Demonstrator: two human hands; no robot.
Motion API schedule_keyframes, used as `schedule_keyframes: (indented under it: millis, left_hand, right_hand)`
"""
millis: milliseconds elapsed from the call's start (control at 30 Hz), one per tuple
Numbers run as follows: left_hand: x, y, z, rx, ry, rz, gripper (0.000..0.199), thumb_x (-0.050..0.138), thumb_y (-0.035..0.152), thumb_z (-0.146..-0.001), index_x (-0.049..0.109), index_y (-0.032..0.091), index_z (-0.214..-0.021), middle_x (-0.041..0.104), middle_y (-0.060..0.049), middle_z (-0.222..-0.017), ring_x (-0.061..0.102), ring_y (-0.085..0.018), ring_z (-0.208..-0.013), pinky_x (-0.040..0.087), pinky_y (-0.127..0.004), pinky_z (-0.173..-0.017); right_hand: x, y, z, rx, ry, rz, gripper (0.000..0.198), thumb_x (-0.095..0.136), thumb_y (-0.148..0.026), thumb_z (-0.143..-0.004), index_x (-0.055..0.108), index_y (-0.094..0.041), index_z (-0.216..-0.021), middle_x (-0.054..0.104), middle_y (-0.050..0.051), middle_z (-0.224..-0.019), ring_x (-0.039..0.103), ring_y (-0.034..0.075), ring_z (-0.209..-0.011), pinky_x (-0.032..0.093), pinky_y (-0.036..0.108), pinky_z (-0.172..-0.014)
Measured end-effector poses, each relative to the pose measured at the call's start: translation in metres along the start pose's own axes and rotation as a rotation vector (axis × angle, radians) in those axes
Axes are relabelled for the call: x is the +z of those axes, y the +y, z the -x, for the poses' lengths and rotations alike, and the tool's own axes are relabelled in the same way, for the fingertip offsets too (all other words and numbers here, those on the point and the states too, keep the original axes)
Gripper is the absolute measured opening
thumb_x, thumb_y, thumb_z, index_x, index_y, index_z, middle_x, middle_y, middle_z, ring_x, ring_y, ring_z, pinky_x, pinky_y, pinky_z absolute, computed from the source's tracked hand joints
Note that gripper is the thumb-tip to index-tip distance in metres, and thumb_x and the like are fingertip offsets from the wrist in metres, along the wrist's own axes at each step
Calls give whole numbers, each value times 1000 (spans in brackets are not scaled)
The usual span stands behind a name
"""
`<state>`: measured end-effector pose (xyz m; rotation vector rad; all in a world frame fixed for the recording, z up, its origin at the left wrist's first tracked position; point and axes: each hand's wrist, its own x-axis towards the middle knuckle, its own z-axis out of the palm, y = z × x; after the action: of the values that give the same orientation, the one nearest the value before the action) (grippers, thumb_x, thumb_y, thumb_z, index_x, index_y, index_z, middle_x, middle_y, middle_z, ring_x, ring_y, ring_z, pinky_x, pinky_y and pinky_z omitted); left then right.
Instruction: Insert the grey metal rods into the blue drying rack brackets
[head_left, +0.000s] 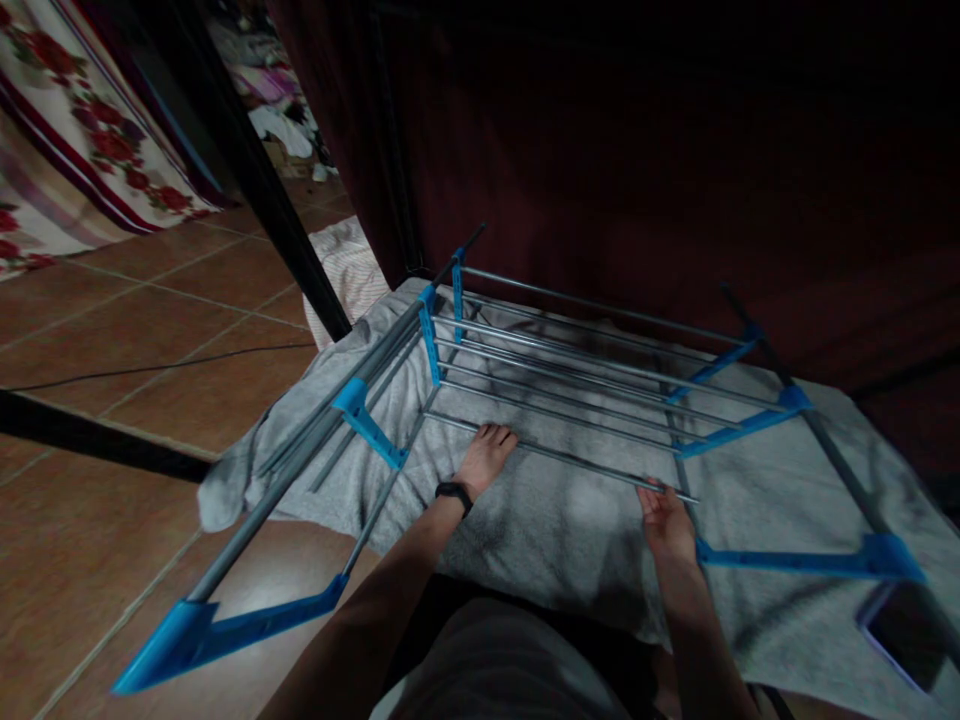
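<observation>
A rack of grey metal tubes with blue plastic brackets (367,425) lies across a grey blanket (570,560) in front of me. One loose-looking metal rod (570,458) crosses the near side of the frame. My left hand (487,458), with a dark band on its wrist, has its fingers curled over this rod toward its left part. Near the rod's right end, my right hand (666,520) grips it with thumb and fingers. Several parallel tubes (562,395) run between the blue side brackets beyond my hands. Whether the rod's right end is joined to the side tube I cannot tell.
A dark phone (907,632) rests on the blanket at lower right. Black posts (277,200) stand at the left, and a dark red curtain (600,170) hangs behind. A thin cable (165,366) crosses the tiled floor. A floral cloth (97,130) hangs at upper left.
</observation>
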<state>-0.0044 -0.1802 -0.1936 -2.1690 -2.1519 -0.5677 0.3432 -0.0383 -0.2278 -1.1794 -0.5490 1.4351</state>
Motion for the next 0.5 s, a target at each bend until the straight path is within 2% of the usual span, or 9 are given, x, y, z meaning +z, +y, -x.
schedule_keyframes:
  millis: [133,267,333,500]
  left_hand:
    - [1,-1,1,32,16,6,20,47,18,-99,63,23,-111,63,-6,-102,59,-22,-99,46,-41,-93]
    - [3,-3,0,57,52,5,21,46,20,-100,63,22,-112,65,-6,-101,61,-22,-97,47,-40,-90]
    - [4,-4,0,74,69,4,21,46,20,-100,63,22,-111,66,-7,-100,61,-23,-96,47,-40,-89]
    - [5,-9,0,91,109,-7,24,43,19,-100,62,20,-115,68,-8,-101,62,-25,-95,46,-41,-89]
  right_hand:
    - [2,-1,17,64,-94,11,18,79,-21,-70,70,-22,-85,75,3,-94,73,20,-98,56,43,-102]
    - [21,6,43,190,-242,-25,22,81,-19,-67,71,-23,-86,76,4,-100,73,21,-99,56,43,-101]
    - [33,12,54,218,-255,-53,21,83,-19,-66,70,-23,-83,77,3,-94,74,21,-94,59,41,-96]
    - [60,21,66,188,-232,-92,25,87,-23,-61,66,-25,-73,77,0,-85,74,20,-85,61,38,-89]
